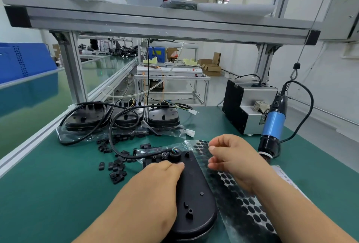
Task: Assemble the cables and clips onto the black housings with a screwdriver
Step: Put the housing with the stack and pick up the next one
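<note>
The left hand lies palm-down on the flat, elongated black plastic housing, fingers stretched out and pressing near its far end. It pins the part rather than gripping it. The right hand hovers just above the housing's right edge with fingers loosely curled and thumb apart from them; whether it pinches anything small, I cannot tell. The housing rests on the green bench mat, directly in front of the person, its rounded end nearest. A round black cable enters at the far end, beside the left fingertips, and loops away left. Small loose black plastic clips lie scattered just left of the housing. Under the right hand is a clear sheet of round black pads, partly tucked beneath the housing. Further right hangs the blue-and-black electric screwdriver, beside a black-and-silver box. Three more black housings with cables stand at the back of the mat. The housing looks rigid, light and smooth, so it is likely to slide unless pressed flat as now. The cable is probably springy and best held close to its entry point. The clips are tiny and need a fingertip pinch.
</note>
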The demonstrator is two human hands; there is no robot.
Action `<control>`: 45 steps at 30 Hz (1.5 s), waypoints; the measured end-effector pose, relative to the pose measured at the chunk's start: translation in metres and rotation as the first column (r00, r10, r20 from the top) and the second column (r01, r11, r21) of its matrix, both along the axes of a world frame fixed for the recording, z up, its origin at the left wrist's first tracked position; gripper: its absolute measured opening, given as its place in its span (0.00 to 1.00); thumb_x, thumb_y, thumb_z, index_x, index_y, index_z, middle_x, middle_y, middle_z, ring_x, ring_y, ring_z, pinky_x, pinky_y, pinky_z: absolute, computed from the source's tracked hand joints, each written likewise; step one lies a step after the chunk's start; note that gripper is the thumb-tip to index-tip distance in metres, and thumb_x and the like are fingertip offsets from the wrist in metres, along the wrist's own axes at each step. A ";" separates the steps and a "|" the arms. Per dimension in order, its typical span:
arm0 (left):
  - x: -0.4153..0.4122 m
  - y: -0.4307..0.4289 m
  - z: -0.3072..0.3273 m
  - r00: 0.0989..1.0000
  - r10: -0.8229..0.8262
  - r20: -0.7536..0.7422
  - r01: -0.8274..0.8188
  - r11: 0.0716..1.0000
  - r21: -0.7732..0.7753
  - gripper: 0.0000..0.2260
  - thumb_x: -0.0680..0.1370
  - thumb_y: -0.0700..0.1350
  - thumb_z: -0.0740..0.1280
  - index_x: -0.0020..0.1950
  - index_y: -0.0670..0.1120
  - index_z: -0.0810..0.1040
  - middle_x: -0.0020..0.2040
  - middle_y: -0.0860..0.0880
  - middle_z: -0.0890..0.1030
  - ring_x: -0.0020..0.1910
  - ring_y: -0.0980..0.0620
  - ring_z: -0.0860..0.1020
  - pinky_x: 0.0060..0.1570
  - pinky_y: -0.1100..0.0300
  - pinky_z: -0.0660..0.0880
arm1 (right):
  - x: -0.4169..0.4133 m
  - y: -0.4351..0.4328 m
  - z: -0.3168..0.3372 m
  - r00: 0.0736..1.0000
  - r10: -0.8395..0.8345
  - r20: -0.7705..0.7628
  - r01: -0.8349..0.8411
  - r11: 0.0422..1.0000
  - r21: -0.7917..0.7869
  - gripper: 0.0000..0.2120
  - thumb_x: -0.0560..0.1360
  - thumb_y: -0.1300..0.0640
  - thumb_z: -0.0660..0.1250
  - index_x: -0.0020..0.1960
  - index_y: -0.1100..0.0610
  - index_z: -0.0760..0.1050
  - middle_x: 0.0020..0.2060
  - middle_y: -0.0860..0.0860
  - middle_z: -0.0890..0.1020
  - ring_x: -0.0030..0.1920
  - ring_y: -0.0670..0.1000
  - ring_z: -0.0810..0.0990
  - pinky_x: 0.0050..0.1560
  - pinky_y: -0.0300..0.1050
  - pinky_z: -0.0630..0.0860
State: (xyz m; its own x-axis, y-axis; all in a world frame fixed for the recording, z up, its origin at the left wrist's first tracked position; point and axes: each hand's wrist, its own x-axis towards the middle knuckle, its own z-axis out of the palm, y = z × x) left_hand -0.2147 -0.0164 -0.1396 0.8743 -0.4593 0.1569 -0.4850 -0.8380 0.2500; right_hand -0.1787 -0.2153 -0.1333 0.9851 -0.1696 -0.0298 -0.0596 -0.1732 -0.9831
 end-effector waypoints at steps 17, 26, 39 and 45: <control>0.002 -0.022 0.016 0.998 -0.024 0.065 -0.001 0.931 0.364 0.29 0.76 0.40 0.51 0.76 0.59 0.53 0.62 0.51 0.65 0.58 0.46 0.69 0.52 0.52 0.70 | -0.004 0.002 -0.003 0.998 0.001 0.059 0.001 0.999 -0.037 0.04 0.77 0.66 0.63 0.47 0.59 0.75 0.38 0.53 0.77 0.32 0.48 0.79 0.45 0.47 0.82; 0.009 -0.023 0.011 0.999 0.034 0.027 -0.043 0.894 0.445 0.23 0.79 0.46 0.53 0.74 0.60 0.59 0.67 0.47 0.66 0.60 0.42 0.72 0.61 0.50 0.70 | -0.009 0.015 -0.011 0.973 0.158 0.170 -0.065 0.889 -0.454 0.11 0.77 0.61 0.63 0.48 0.44 0.74 0.46 0.45 0.79 0.46 0.45 0.79 0.53 0.39 0.75; 0.089 0.052 0.055 0.914 0.404 0.033 -0.339 0.808 -0.481 0.15 0.77 0.39 0.62 0.50 0.59 0.81 0.51 0.54 0.83 0.48 0.53 0.80 0.51 0.66 0.74 | -0.019 0.025 -0.021 0.878 0.373 0.300 0.026 0.588 -0.808 0.13 0.80 0.49 0.59 0.52 0.53 0.80 0.49 0.42 0.70 0.46 0.41 0.68 0.42 0.19 0.59; 0.173 0.081 0.039 0.709 0.558 -0.432 -0.705 0.527 -0.475 0.09 0.80 0.42 0.63 0.43 0.38 0.74 0.40 0.41 0.76 0.38 0.43 0.73 0.38 0.54 0.75 | -0.016 0.027 -0.020 0.888 0.357 0.290 0.024 0.593 -0.805 0.13 0.79 0.48 0.60 0.54 0.51 0.81 0.48 0.40 0.69 0.46 0.38 0.66 0.43 0.18 0.58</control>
State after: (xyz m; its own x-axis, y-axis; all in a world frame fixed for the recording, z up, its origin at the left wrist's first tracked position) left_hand -0.0419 0.0648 -0.1004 0.9372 0.3465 -0.0392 0.2374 -0.5518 0.7994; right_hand -0.1942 -0.1879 -0.1530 0.8842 0.2297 0.4067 0.3945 -0.8335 -0.3870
